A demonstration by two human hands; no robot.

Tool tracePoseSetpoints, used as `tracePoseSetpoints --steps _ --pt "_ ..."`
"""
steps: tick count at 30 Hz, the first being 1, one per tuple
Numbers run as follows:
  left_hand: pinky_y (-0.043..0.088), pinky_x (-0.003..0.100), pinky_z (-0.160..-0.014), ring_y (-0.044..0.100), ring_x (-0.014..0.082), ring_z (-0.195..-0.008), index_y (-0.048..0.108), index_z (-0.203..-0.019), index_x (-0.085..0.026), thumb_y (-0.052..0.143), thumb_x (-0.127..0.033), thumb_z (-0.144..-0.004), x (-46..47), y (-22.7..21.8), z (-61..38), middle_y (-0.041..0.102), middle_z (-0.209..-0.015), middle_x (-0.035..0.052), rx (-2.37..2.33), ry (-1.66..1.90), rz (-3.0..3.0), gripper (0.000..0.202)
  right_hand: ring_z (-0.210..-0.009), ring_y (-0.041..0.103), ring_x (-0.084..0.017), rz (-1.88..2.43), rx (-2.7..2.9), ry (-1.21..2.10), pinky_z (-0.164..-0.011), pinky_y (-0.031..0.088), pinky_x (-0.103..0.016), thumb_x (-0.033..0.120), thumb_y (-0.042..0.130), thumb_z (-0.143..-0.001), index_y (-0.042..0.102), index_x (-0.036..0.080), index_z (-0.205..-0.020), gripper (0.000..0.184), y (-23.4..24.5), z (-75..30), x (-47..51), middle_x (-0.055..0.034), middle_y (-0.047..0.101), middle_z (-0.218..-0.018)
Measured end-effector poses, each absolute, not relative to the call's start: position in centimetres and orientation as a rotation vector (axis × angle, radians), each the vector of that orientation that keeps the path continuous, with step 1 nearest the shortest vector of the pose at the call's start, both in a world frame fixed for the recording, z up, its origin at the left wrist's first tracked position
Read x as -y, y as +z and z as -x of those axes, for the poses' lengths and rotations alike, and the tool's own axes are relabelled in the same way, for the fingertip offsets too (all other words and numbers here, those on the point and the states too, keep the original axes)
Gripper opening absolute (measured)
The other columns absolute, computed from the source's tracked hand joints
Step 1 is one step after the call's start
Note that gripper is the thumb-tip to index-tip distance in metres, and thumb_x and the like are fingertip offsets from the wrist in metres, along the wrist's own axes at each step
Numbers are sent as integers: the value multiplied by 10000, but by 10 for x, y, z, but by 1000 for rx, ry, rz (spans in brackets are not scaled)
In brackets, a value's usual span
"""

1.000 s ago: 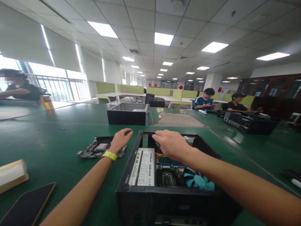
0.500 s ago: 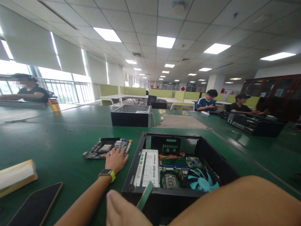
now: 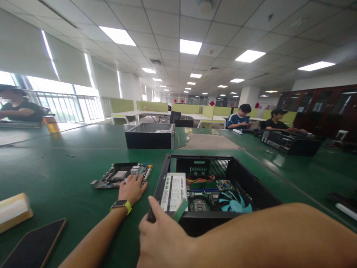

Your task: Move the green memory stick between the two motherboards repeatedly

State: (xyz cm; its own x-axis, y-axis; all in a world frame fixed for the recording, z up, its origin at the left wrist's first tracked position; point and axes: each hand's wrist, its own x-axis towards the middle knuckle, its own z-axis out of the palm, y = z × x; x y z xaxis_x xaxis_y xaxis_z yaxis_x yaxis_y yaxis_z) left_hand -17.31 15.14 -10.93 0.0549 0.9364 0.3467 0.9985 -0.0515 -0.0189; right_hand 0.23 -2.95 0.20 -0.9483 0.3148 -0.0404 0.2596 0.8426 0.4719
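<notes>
An open black computer case [image 3: 251, 186] stands on the green table [image 3: 64, 160], with a white-labelled power supply [image 3: 174, 191], a mainboard and a teal fan [image 3: 234, 201] inside. My right hand [image 3: 161, 238] is close to the camera, fingers closed on a thin green memory stick [image 3: 180, 210] held over the case's near edge. My left hand [image 3: 132, 188], with a yellow-strapped watch on the wrist, lies flat with fingers spread on the near edge of a loose motherboard [image 3: 121, 175] left of the case.
A second open case [image 3: 150, 138] stands further back. A dark phone [image 3: 30, 245] and a tan block [image 3: 13, 211] lie at the near left. Another case [image 3: 290, 143] sits far right near two seated people; one more person sits far left.
My right hand left the inside of the case and came back toward me holding a green memory stick. My left hand slid from the far side of the motherboard to its near edge.
</notes>
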Motion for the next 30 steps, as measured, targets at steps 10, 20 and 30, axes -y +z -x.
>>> tracePoseSetpoints --steps 10,20,30 --pt "299 512 -888 339 308 -1196 458 -1264 -218 246 -469 -832 -155 -109 173 483 -1277 120 1971 -327 2085 542 -911 467 -273 -773 -2796 643 -880 227 -745 327 542 -791 690 237 -773 174 6 -56 -7 -88 647 -874" --pt "308 522 -874 355 319 -1190 458 -1263 -234 222 -495 -825 -158 -110 176 490 -1267 114 1955 -323 2093 562 -868 459 -229 -939 -2752 790 -959 191 -636 238 502 -794 665 189 -758 174 -6 -119 -55 -71 623 -795" --pt "302 516 -886 344 317 -1206 458 -1271 -231 232 -494 -819 -157 -110 176 488 -1276 111 1978 -328 2088 570 -922 459 -225 -1134 -2585 767 -1017 139 -527 206 500 -767 667 162 -806 177 -7 -170 -92 -84 622 -827"
